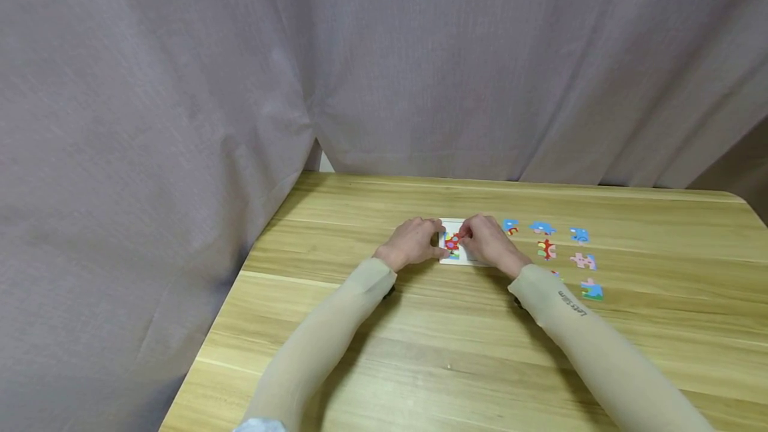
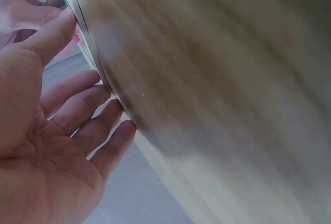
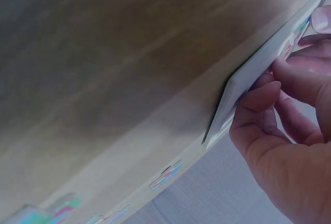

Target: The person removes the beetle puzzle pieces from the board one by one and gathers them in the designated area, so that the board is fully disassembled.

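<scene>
A small white puzzle tray lies flat on the wooden table, with colourful pieces, red with dots, in its left part. My left hand is at the tray's left side, its fingers spread and lightly bent. In the left wrist view the thumb touches the tray's edge and the other fingertips rest along its border. Over the tray's right part, my right hand pinches a puzzle piece between thumb and curled forefinger. Most of that piece is hidden behind the fingers; a bit of red shows there in the right wrist view.
Several loose jigsaw pieces lie right of the tray, among them a blue one, a red one, a pink one and a blue-green one. A grey curtain hangs behind the table.
</scene>
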### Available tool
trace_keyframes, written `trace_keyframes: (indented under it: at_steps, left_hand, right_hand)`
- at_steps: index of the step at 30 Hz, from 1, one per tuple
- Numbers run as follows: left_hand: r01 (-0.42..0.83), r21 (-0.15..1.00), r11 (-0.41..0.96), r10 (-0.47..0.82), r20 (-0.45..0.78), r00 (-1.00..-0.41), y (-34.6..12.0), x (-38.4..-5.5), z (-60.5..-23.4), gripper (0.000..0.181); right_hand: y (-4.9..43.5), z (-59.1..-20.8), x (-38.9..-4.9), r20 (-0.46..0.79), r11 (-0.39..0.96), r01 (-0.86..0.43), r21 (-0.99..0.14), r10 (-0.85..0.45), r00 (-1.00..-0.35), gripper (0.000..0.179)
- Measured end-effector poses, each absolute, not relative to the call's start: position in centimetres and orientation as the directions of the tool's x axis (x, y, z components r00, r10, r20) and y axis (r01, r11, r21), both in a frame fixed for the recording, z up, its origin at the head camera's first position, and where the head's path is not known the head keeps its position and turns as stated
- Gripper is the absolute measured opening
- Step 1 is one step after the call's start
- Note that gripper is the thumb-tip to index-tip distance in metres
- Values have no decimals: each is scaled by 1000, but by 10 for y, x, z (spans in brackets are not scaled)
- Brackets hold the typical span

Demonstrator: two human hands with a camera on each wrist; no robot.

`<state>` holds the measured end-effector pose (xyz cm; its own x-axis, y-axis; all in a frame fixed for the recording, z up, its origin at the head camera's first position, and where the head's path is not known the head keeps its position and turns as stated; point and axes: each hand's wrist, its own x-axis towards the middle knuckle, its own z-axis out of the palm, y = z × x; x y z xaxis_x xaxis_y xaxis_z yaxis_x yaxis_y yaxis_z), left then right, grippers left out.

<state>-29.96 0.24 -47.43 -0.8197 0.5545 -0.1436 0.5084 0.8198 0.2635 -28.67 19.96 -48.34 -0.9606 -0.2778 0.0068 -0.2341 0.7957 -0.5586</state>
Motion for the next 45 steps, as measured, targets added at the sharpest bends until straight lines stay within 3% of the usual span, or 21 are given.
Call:
trace_keyframes:
  at_steps: [6, 18, 36, 45]
  left_hand:
    - [513, 265, 816, 560, -149, -815, 2, -300, -475, 61]
    - [481, 317, 817, 547, -167, -820, 0, -298, -472, 63]
    - [472, 320, 822, 536, -150, -831, 3, -300, -474, 63]
    - [459, 323, 828, 525, -156, -837, 1, -299, -476, 63]
  right_hand:
    - [197, -482, -286, -49, 797, -194, -572, -269, -962, 7]
    - [198, -479, -282, -32, 779, -168, -604, -234, -972, 9]
    - [199, -479, -282, -39, 788, -188, -586, -260, -965, 9]
    - [200, -480, -282, 14, 768, -227, -599, -273, -962, 12]
